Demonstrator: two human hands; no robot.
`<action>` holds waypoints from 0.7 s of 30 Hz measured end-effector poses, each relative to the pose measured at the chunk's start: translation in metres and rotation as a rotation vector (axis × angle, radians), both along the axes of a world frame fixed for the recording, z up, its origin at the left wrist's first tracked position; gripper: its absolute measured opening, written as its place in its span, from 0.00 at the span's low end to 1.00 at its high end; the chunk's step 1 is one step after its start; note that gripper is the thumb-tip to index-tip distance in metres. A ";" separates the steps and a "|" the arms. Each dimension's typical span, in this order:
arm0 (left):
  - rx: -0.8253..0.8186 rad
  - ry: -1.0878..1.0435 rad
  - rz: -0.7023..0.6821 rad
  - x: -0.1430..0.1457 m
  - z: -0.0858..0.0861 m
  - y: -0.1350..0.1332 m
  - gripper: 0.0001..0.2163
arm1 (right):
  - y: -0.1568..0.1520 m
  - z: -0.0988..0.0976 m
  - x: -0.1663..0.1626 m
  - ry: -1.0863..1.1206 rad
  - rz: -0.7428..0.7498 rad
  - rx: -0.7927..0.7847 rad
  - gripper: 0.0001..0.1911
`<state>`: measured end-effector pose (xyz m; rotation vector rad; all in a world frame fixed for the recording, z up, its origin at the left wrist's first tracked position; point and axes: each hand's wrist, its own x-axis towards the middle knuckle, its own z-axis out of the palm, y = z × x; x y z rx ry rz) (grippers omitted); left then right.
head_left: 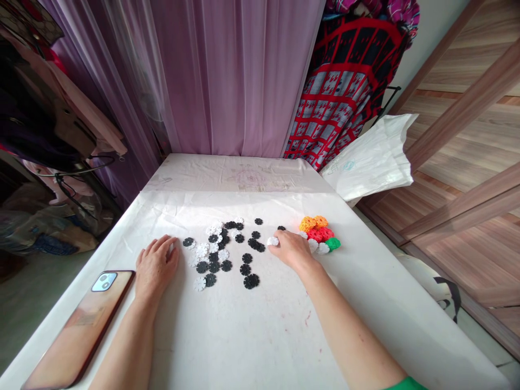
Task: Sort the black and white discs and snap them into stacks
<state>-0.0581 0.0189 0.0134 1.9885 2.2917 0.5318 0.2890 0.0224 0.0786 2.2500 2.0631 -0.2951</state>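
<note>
Several black and white plastic snowflake discs [221, 252] lie scattered in the middle of the white-covered table [252, 336]. My right hand [292, 250] is closed, pinching a white disc [273, 241] at its fingertips, just right of the scatter. Right beside that hand sits a joined cluster of orange, red, white and green discs [319, 234]. My left hand [156, 266] rests flat on the table, fingers stretched out, holding nothing, its fingertips near the left edge of the scatter.
A phone [81, 327] in a reddish case lies face down at the table's front left. A white plastic bag [371, 160] hangs off the right edge. Purple curtains [227, 76] and a red patterned cloth [345, 86] stand behind.
</note>
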 end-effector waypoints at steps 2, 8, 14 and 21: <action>0.008 -0.007 0.004 0.000 -0.001 0.000 0.21 | 0.002 0.003 0.001 -0.012 -0.001 -0.017 0.14; 0.036 -0.016 0.011 0.001 -0.002 -0.001 0.19 | 0.036 0.011 -0.020 0.014 0.208 0.075 0.17; 0.042 -0.010 0.018 0.001 -0.004 -0.001 0.19 | 0.094 -0.002 -0.053 0.043 0.455 0.004 0.30; 0.026 -0.012 0.019 0.001 -0.006 -0.001 0.19 | 0.110 0.000 -0.052 0.019 0.510 -0.071 0.19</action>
